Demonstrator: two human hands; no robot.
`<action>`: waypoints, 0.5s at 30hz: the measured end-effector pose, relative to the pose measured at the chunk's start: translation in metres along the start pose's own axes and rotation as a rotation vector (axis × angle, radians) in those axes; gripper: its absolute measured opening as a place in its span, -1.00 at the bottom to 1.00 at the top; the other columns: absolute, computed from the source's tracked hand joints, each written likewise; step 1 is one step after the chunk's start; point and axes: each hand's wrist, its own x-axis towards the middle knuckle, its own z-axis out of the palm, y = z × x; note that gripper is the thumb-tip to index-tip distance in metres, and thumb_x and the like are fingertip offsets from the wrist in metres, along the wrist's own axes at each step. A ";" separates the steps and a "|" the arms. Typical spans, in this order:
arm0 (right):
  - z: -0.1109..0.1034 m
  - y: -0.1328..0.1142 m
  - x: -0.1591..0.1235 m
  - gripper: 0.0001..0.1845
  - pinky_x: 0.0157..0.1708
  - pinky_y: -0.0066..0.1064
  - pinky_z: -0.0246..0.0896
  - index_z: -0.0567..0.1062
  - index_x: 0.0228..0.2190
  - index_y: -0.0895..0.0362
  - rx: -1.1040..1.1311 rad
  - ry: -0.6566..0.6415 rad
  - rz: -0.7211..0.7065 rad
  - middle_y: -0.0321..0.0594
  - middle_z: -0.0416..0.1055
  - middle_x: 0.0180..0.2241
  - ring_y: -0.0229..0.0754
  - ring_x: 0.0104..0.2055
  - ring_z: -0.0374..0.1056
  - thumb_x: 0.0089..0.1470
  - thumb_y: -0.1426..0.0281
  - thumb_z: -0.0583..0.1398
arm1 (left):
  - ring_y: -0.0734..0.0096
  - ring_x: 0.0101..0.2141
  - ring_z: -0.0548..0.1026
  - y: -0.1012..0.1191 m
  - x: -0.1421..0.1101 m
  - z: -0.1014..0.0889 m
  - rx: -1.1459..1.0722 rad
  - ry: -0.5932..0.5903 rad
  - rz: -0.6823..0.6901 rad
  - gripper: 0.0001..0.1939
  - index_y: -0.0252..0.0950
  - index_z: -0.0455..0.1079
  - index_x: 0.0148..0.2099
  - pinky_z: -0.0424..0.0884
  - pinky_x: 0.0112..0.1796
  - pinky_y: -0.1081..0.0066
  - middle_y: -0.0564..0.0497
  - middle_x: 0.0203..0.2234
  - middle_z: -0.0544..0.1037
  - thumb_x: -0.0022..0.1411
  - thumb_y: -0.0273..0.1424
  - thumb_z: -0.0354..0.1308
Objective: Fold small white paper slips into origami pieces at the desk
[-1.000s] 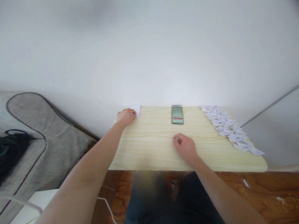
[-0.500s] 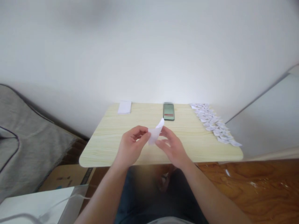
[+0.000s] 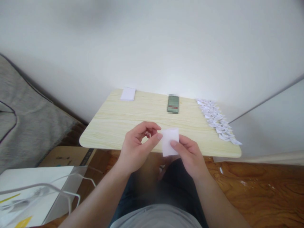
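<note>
Since the earlier head view, the white sheet (image 3: 168, 135) has been shifting slightly toward the right hand (image 3: 192, 155) and flattening: its curl is giving way to a nearly square, open face. That right hand is closing in on the sheet, its thumb now lying across the front, so the paper is seemingly coming under firmer control. The camera's view is also shifting, with the desk (image 3: 114, 126) showing higher in the picture.

In the head view now, the sheet is hanging in the air between both hands, over the near edge of the desk. The right fingers are grasping its right side, thumb in front, the others mostly hidden behind. At its left edge, the left hand (image 3: 135, 148) is curving its thumb and index finger close; whether they are pinching the paper, I cannot tell. Farther back, a white paper stack (image 3: 128, 94) is lying at the left, a phone (image 3: 173, 104) near the middle, and folded paper pieces (image 3: 213, 118) are lining the right side.
</note>
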 end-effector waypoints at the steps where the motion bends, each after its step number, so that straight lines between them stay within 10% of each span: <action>1: 0.000 -0.002 -0.002 -0.76 -0.31 -0.35 0.41 0.68 -0.19 0.06 0.000 -0.009 0.008 -0.24 0.59 -0.35 -0.15 -0.32 0.46 0.21 0.19 0.33 | 0.30 -0.34 0.49 0.001 -0.001 0.000 -0.009 -0.024 -0.022 -0.84 -0.15 0.57 -0.14 0.42 -0.28 0.31 0.00 -0.35 0.58 0.23 -0.28 0.36; 15: -0.002 -0.008 -0.014 -0.73 -0.40 -0.35 0.38 0.70 -0.15 0.06 0.072 -0.077 0.090 -0.26 0.52 -0.45 -0.18 -0.44 0.37 0.25 0.17 0.30 | 0.31 -0.39 0.53 0.006 -0.009 0.002 -0.177 -0.177 -0.151 -0.83 -0.25 0.55 -0.29 0.51 -0.37 0.33 -0.03 -0.42 0.57 0.22 -0.26 0.38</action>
